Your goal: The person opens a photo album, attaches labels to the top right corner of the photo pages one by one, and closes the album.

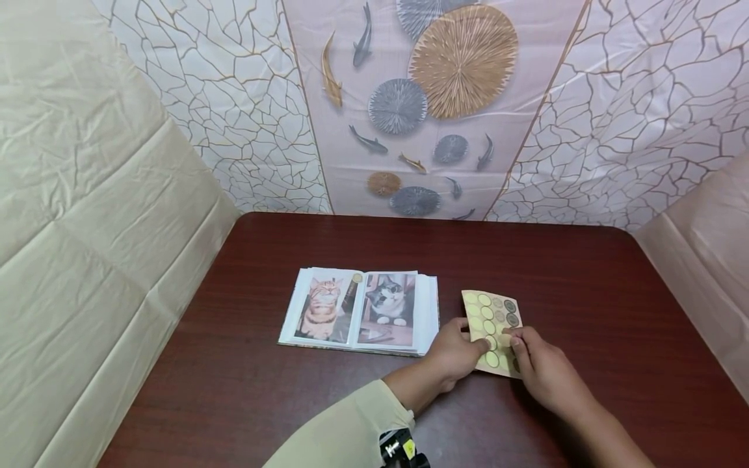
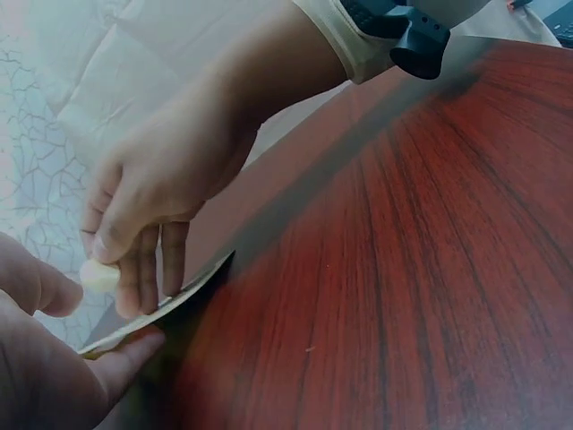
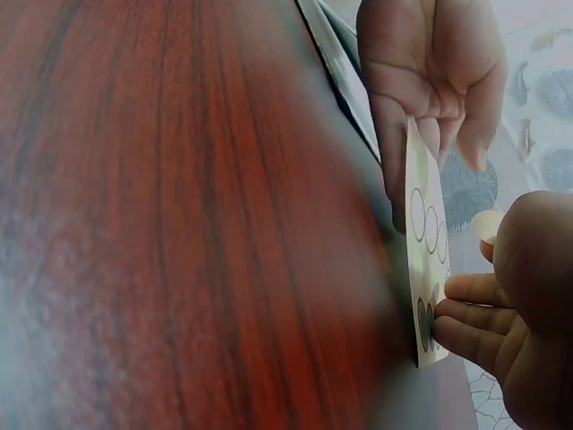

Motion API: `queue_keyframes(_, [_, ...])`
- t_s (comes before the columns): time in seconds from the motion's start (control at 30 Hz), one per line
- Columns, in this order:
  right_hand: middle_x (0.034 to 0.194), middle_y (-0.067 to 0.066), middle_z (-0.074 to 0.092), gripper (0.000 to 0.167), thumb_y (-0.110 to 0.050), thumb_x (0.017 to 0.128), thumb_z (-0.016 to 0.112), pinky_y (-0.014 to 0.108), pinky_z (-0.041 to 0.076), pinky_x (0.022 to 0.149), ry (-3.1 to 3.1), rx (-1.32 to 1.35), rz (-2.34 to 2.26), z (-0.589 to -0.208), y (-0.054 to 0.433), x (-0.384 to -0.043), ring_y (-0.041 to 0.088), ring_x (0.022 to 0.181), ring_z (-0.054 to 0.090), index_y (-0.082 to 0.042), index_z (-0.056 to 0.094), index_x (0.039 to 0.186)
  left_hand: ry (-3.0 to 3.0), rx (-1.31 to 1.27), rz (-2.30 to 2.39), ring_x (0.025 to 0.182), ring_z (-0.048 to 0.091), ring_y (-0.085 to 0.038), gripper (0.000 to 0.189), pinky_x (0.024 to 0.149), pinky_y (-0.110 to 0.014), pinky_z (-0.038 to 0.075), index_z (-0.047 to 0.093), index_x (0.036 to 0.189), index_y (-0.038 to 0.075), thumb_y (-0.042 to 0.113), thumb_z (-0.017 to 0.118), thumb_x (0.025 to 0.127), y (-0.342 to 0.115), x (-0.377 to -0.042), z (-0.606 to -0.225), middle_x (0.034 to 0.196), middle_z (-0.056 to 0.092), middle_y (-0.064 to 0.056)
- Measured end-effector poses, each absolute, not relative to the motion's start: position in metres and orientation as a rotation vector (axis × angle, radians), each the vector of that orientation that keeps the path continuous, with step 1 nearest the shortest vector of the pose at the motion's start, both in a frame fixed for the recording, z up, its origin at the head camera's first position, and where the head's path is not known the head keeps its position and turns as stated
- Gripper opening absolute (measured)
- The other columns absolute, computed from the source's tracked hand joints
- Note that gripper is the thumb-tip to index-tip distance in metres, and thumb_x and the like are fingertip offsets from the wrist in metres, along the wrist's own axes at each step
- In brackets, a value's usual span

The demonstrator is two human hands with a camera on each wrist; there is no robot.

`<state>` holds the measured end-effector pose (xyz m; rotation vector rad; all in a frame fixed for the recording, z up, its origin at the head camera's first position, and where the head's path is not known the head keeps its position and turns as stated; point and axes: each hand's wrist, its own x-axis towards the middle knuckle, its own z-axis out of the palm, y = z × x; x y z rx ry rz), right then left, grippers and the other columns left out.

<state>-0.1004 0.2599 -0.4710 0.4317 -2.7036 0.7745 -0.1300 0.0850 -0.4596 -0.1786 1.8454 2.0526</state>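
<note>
My left hand [image 1: 455,356] holds a sheet of round stickers [image 1: 490,318] by its left edge, just above the table. The sheet bears rows of yellow and darker circles. My right hand [image 1: 547,374] is over the sheet's right side. In the right wrist view, its thumb and forefinger pinch a small pale round sticker [image 3: 486,226], apart from the sheet. The other right fingers [image 3: 474,327] touch the sheet's face. Left of the hands lies an open photo album [image 1: 429,312] with a cat photo [image 1: 323,309] on its left page and another cat photo [image 1: 389,305] on its right.
A round yellowish sticker [image 1: 357,278] sits at the left photo's upper right corner. The dark red wooden table [image 1: 234,390] extends around the album. Behind it hangs a patterned cloth [image 1: 351,149], and pale cloth [image 1: 105,214] covers the left side.
</note>
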Motion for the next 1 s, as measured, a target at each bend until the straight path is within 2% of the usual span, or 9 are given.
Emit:
queue_keyframes(0.1, [0.092,0.003,0.07,0.01,-0.003,0.102,0.059,0.038,0.047,0.059,-2.699,0.449,0.75,-0.472,0.261,-0.102,0.011,0.07,0.054,-0.005,0.063,0.111,1.885,-0.15,2.034,0.09,0.073,-0.027,0.048,0.079,-0.038,0.06,0.052,0.136,-0.004,-0.003,0.067,0.091,0.08,-0.128,-0.456,0.106,0.071,-0.015])
queue_keyframes(0.23, [0.108,0.011,0.074,0.011,-0.004,0.103,0.059,0.043,0.049,0.063,-2.717,0.445,0.73,-0.472,0.262,-0.103,0.016,0.076,0.057,-0.005,0.064,0.112,1.971,-0.112,1.979,0.107,0.068,-0.025,0.053,0.091,-0.038,0.056,0.05,0.14,-0.002,-0.003,0.066,0.09,0.073,-0.127,-0.452,0.123,0.068,-0.019])
queue_keyframes(0.4, [0.111,0.014,0.073,0.011,-0.006,0.104,0.057,0.047,0.051,0.065,-2.743,0.45,0.747,-0.472,0.263,-0.105,0.019,0.081,0.062,-0.005,0.064,0.113,2.041,-0.046,1.941,0.112,0.064,-0.024,0.049,0.091,-0.037,0.055,0.053,0.137,0.002,-0.002,0.066,0.09,0.062,-0.125,-0.448,0.14,0.056,-0.019])
queue_keyframes(0.5, [0.11,0.015,0.073,0.011,-0.006,0.104,0.058,0.05,0.052,0.067,-2.746,0.453,0.748,-0.473,0.262,-0.106,0.022,0.084,0.064,-0.005,0.064,0.112,2.064,-0.006,1.925,0.113,0.065,-0.026,0.045,0.086,-0.034,0.055,0.056,0.134,0.004,-0.001,0.066,0.091,0.057,-0.123,-0.446,0.141,0.053,-0.018])
queue_keyframes(0.6, [0.108,0.014,0.073,0.009,-0.006,0.104,0.058,0.05,0.052,0.067,-2.74,0.458,0.748,-0.474,0.262,-0.107,0.022,0.084,0.065,-0.005,0.064,0.11,2.091,0.053,1.884,0.109,0.066,-0.022,0.04,0.083,-0.031,0.055,0.059,0.131,0.005,0.0,0.065,0.092,0.052,-0.121,-0.443,0.135,0.058,-0.016])
queue_keyframes(0.73, [0.104,0.013,0.073,0.009,-0.005,0.103,0.059,0.05,0.052,0.068,-2.72,0.465,0.75,-0.475,0.262,-0.107,0.023,0.084,0.064,-0.005,0.064,0.11,2.17,0.201,1.741,0.091,0.067,-0.007,0.039,0.074,-0.025,0.052,0.061,0.131,0.012,0.007,0.066,0.092,0.044,-0.117,-0.438,0.121,0.068,-0.009])
queue_keyframes(0.8, [0.105,0.014,0.072,0.01,-0.004,0.102,0.06,0.052,0.053,0.072,-2.711,0.462,0.76,-0.474,0.262,-0.107,0.027,0.089,0.066,-0.004,0.064,0.111,2.223,0.311,1.65,0.086,0.066,-0.001,0.04,0.072,-0.023,0.051,0.06,0.133,0.015,0.01,0.067,0.093,0.04,-0.115,-0.436,0.112,0.073,-0.004])
queue_keyframes(0.93, [0.111,0.018,0.07,0.013,-0.007,0.103,0.059,0.06,0.051,0.081,-2.723,0.42,0.812,-0.474,0.263,-0.105,0.04,0.105,0.065,-0.003,0.065,0.114,2.351,0.569,1.496,0.091,0.066,0.003,0.04,0.078,-0.018,0.051,0.06,0.135,0.015,0.014,0.065,0.095,0.03,-0.111,-0.431,0.113,0.074,0.001])
queue_keyframes(1.0, [0.113,0.02,0.069,0.015,-0.01,0.104,0.058,0.061,0.05,0.082,-2.735,0.383,0.822,-0.473,0.264,-0.104,0.042,0.108,0.064,-0.003,0.066,0.116,2.431,0.682,1.424,0.1,0.066,0.001,0.04,0.085,-0.017,0.05,0.059,0.136,0.013,0.014,0.064,0.096,0.023,-0.109,-0.43,0.124,0.071,0.0])
